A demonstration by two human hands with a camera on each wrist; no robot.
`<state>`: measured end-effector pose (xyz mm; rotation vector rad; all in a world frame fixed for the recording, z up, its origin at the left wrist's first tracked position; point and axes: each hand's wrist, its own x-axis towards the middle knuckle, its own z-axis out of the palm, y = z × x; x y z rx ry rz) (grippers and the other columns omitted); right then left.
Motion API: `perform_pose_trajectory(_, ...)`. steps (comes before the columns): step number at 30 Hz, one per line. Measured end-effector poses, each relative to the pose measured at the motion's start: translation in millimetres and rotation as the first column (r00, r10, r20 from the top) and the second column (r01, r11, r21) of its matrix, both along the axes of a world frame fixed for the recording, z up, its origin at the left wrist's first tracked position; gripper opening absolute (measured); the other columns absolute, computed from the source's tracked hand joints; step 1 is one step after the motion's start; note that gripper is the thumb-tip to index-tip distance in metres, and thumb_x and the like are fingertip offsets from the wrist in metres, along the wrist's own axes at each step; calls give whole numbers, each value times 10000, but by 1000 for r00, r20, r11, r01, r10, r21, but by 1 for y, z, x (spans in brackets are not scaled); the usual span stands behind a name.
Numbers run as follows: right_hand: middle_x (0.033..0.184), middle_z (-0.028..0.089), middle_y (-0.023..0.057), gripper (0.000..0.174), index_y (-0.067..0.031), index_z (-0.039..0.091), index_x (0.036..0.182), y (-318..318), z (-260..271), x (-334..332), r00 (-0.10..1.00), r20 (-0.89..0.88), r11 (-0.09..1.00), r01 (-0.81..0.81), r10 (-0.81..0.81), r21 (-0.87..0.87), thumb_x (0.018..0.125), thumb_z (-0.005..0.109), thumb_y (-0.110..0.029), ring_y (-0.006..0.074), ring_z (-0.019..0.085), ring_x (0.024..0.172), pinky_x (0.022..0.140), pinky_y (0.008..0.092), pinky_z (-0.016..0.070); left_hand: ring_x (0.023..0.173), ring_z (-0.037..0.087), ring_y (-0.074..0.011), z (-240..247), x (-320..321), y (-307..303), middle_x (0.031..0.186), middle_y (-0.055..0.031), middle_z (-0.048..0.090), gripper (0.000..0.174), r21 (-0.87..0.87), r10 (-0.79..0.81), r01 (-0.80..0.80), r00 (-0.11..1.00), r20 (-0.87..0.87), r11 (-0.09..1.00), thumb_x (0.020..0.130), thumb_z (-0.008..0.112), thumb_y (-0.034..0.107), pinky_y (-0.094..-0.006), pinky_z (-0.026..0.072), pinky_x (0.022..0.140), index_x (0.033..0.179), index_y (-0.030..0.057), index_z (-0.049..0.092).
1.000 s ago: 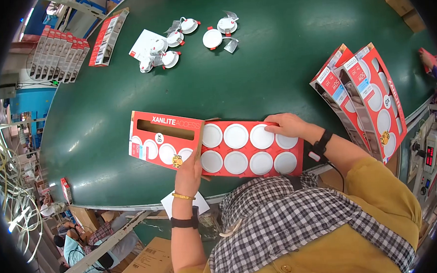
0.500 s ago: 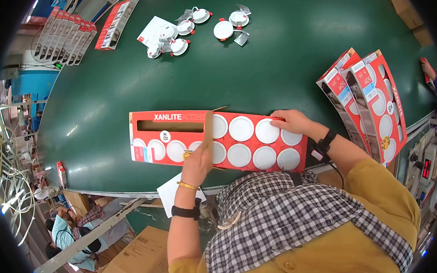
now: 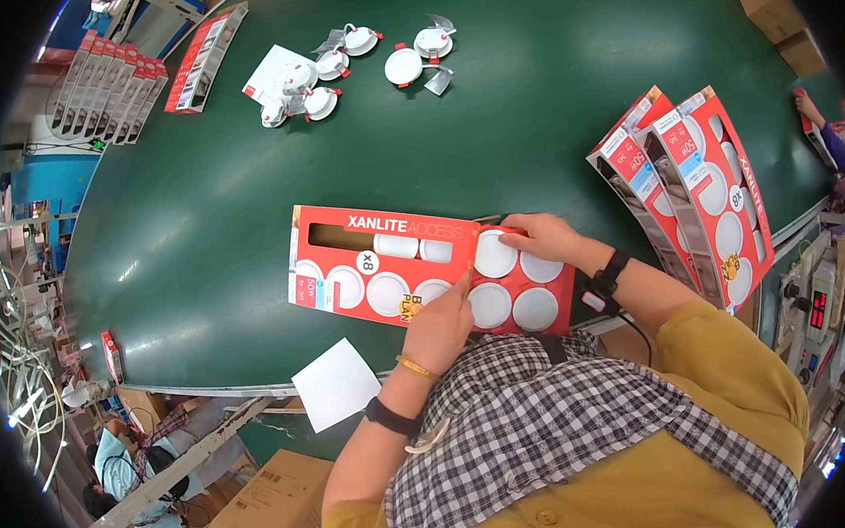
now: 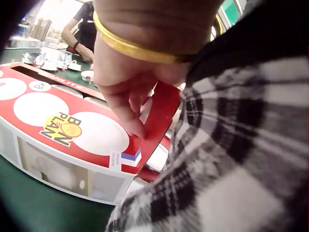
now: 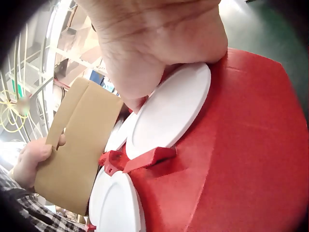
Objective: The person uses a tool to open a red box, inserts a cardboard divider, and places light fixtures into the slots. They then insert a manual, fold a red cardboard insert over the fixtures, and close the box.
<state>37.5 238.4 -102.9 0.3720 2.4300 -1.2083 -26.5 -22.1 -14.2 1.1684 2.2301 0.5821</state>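
Observation:
The printed red box [image 3: 385,287] lies on the green table, its right end open with a flap standing. Out of that end sticks a red tray [image 3: 560,295] bearing round white discs [image 3: 537,309]; two more discs show through the box window. My left hand [image 3: 440,325] grips the box's near edge at the open end; in the left wrist view its fingers [image 4: 130,108] bend over the red flap. My right hand [image 3: 547,238] holds the tray's far edge, thumb side over a white disc. In the right wrist view the palm [image 5: 159,53] hangs above the discs [image 5: 169,111].
Two filled boxes [image 3: 725,200] lean together at the right. Loose white lamps [image 3: 403,66] lie at the back, with a box [image 3: 206,60] beyond at the left. White paper [image 3: 336,383] lies at the near edge. Cartons [image 3: 769,2] stand far right; another person's hand [image 3: 808,108] is there.
The box has moved right over the tray, so fewer discs show outside and some now appear in its window. My left hand moved right with the box; my right hand stays at the tray.

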Motion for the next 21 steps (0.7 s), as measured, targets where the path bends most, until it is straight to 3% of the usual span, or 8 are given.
perform_pose_trajectory(2,1005,713,133,381,-134,642,1143,-3,2,-5,1000,5,1000,-6,6,16,963,546,-456,335,668,974,844,442,519,960,637,-391,3,2,11,1101,-228,653,457,16,116,-120,978,173,993,967,492,192,-474,520,810,1370,-24,489)
perform_pose_trajectory(8,1034,690,148,347,-54,624,1131,7,10,6,956,-265,984,156,-128,88,935,629,-341,354,645,1008,880,436,507,1046,632,-371,1,0,16,1195,-238,631,520,30,181,-196,947,264,980,961,549,241,-431,512,875,1414,1,465)
perform_pose_trajectory(10,1093,670,162,315,-39,622,1156,22,12,31,734,-656,929,345,-175,138,933,642,-260,372,631,1023,895,430,503,1051,634,-359,3,-2,15,1206,-241,626,540,35,168,-188,934,315,982,968,561,264,-406,511,890,1434,12,455)
perform_pose_trajectory(12,1125,648,174,309,-38,616,1181,27,6,83,679,-645,866,497,-351,52,938,629,-228,380,632,1018,896,419,502,1056,633,-355,2,-4,14,1226,-238,620,533,0,223,-241,898,380,970,970,562,262,-401,512,897,1427,8,463)
perform_pose_trajectory(14,1134,636,140,354,-26,589,1222,16,-22,137,669,-247,702,709,-701,-71,970,606,-273,305,649,974,867,378,516,1057,637,-361,-3,-4,12,1227,-235,626,518,21,214,-241,893,396,970,975,550,248,-407,514,901,1422,0,468)
perform_pose_trajectory(16,1097,629,94,430,-19,544,1296,-13,-10,151,520,388,326,824,-761,-464,1004,569,-333,209,636,928,830,338,530,1049,644,-364,-4,-3,11,1197,-240,638,506,37,210,-239,909,359,970,979,535,234,-413,519,894,1415,-14,468)
perform_pose_trajectory(17,1089,610,72,523,-19,477,1394,-28,-3,150,576,386,336,777,-721,-532,1019,542,-378,147,606,906,794,300,537,1030,650,-371,-2,-3,12,1171,-252,645,497,42,197,-223,922,335,974,975,529,221,-422,523,880,1403,-25,474)
perform_pose_trajectory(21,1231,600,121,572,-34,322,1526,-54,-4,132,710,220,502,650,-669,-570,1047,492,-297,195,634,1027,867,339,541,1013,650,-375,2,2,20,1159,-263,645,488,28,120,-129,969,216,991,965,532,213,-432,529,862,1382,-37,487)
